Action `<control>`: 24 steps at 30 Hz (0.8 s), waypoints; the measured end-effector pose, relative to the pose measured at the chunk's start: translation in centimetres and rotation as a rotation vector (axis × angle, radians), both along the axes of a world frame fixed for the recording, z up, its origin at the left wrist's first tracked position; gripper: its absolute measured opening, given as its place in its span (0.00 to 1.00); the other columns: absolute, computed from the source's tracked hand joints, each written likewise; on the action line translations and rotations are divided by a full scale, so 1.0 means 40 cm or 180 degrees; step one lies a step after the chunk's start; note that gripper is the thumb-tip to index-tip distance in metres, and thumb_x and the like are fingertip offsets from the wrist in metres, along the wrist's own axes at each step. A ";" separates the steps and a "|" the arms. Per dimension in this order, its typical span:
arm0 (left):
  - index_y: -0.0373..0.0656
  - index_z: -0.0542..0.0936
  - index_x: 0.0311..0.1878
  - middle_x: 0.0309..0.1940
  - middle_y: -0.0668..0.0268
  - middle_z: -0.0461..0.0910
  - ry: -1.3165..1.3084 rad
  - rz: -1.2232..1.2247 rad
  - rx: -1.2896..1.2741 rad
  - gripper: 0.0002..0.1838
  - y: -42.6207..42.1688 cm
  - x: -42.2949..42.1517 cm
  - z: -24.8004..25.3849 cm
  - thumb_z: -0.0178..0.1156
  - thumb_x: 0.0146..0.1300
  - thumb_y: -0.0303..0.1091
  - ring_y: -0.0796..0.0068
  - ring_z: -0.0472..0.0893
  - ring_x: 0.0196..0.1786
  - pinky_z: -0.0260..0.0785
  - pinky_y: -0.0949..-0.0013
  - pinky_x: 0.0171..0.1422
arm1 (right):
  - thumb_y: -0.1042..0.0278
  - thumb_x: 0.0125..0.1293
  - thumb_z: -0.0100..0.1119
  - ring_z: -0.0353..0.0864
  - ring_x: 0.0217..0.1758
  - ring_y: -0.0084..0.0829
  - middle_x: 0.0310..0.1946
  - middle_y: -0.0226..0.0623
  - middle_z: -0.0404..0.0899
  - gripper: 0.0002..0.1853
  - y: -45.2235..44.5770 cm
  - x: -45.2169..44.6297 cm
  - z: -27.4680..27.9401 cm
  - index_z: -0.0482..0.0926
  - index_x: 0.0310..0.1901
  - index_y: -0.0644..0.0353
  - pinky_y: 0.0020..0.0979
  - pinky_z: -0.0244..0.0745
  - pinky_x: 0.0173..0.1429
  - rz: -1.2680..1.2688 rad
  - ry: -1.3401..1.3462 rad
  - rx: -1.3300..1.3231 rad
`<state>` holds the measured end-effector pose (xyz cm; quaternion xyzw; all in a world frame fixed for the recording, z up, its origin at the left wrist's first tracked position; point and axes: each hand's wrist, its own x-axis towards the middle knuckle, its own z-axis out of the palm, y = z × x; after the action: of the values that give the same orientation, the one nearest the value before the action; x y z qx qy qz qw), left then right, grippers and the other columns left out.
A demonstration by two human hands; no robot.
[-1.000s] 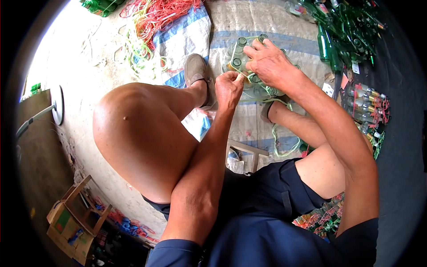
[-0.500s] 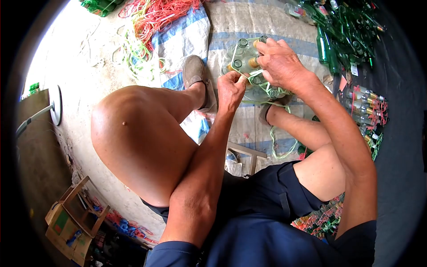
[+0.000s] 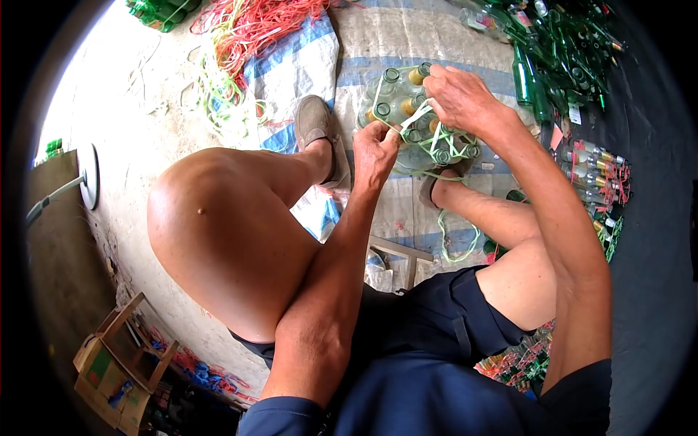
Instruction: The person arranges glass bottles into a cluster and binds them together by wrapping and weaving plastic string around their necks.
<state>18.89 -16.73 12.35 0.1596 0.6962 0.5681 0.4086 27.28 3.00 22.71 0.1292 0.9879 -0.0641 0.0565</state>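
Note:
Several clear glass bottles stand upright in a cluster between my feet, with pale green twine running around and between their necks. My left hand is closed in a pinch on the twine at the near left edge of the cluster. Over the right side of the bottles, my right hand has its fingers bent together on a strand of the same twine, which stretches between the two hands. Some bottles have yellowish labels on their necks. My right fingertips are partly hidden.
Red twine lies heaped at the upper left. Green bottles are piled at the upper right, above bundled clear bottles. A wooden frame is near my shorts; a chair and cardboard box stand lower left.
My right hand has moved right and slightly down, drawing the twine away from the bottle tops. More bottle necks now show. My left hand has stayed nearly in place.

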 end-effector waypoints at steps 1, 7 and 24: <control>0.29 0.88 0.43 0.29 0.68 0.85 -0.0003 0.0008 0.0023 0.14 0.000 0.001 -0.003 0.69 0.71 0.35 0.82 0.78 0.32 0.70 0.73 0.37 | 0.73 0.66 0.61 0.84 0.48 0.55 0.40 0.49 0.79 0.04 0.002 -0.002 -0.001 0.81 0.37 0.64 0.52 0.80 0.51 -0.0022 -0.0023 -0.0003; 0.30 0.88 0.44 0.30 0.68 0.85 -0.0129 0.0116 0.0134 0.13 0.004 0.011 0.007 0.67 0.72 0.34 0.81 0.79 0.32 0.71 0.73 0.38 | 0.74 0.69 0.59 0.85 0.47 0.59 0.42 0.51 0.81 0.04 0.011 -0.027 -0.008 0.80 0.40 0.66 0.56 0.80 0.50 -0.0197 -0.0241 -0.0123; 0.29 0.88 0.42 0.27 0.72 0.81 -0.0107 0.0260 0.0089 0.12 -0.005 0.015 0.014 0.66 0.69 0.32 0.84 0.74 0.31 0.66 0.75 0.36 | 0.70 0.62 0.65 0.87 0.42 0.57 0.33 0.48 0.86 0.02 0.031 -0.093 -0.046 0.84 0.35 0.57 0.55 0.80 0.45 -0.0307 -0.0383 -0.0322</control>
<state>19.50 -16.93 12.89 0.1272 0.6872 0.5967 0.3945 23.58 4.22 20.85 0.1773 0.9709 -0.1087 0.1190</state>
